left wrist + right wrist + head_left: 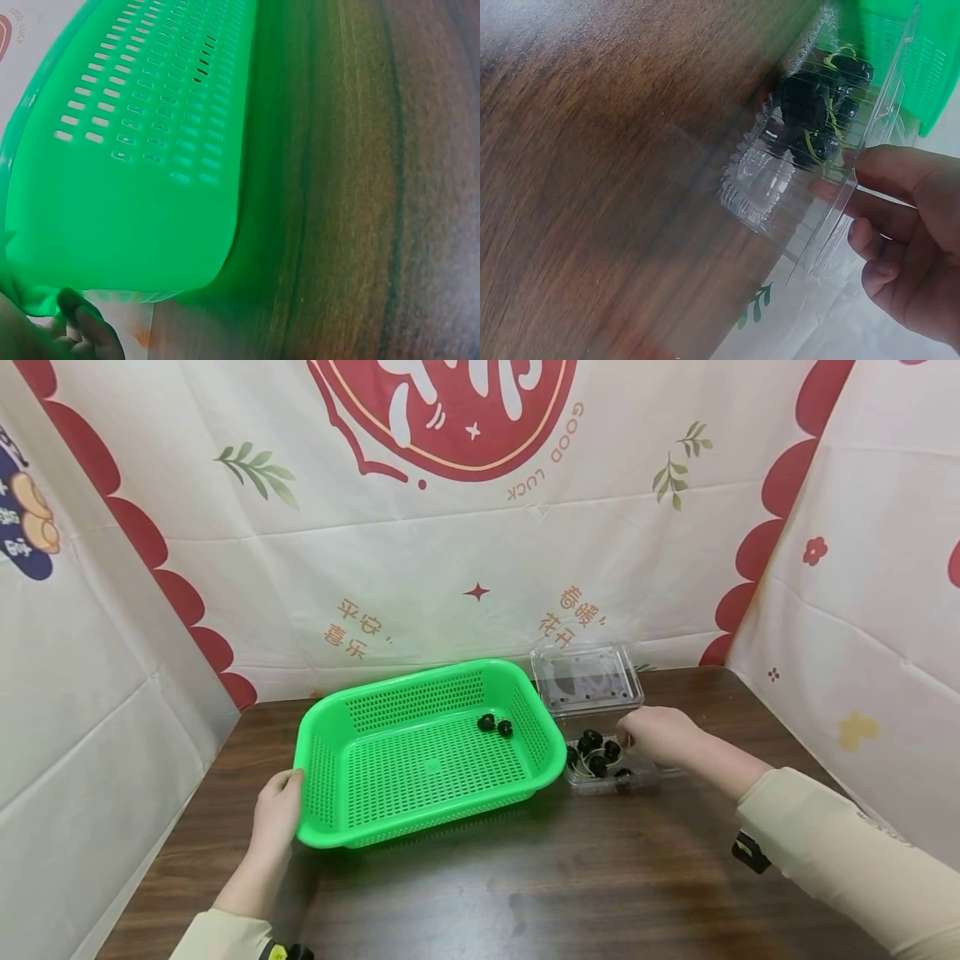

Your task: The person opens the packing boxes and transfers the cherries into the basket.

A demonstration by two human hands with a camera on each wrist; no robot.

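Note:
A green plastic basket [435,777] with slotted walls stands on the table, two dark cherries [495,725] on its floor at the right. My left hand [277,806] grips the left end of its rim, fingers curled under the edge in the left wrist view. To the basket's right lies a clear plastic clamshell box [592,785] holding several dark cherries [806,101] with green stems. My right hand [660,733] reaches over the box's right side. In the right wrist view its thumb and forefinger extend into the box beside the cherries, and nothing shows between them.
The box's clear lid [588,681] is folded up at the back, near the basket's right end. A brown wooden table [480,893] carries everything. A white printed cloth [450,560] hangs behind the table and along both sides.

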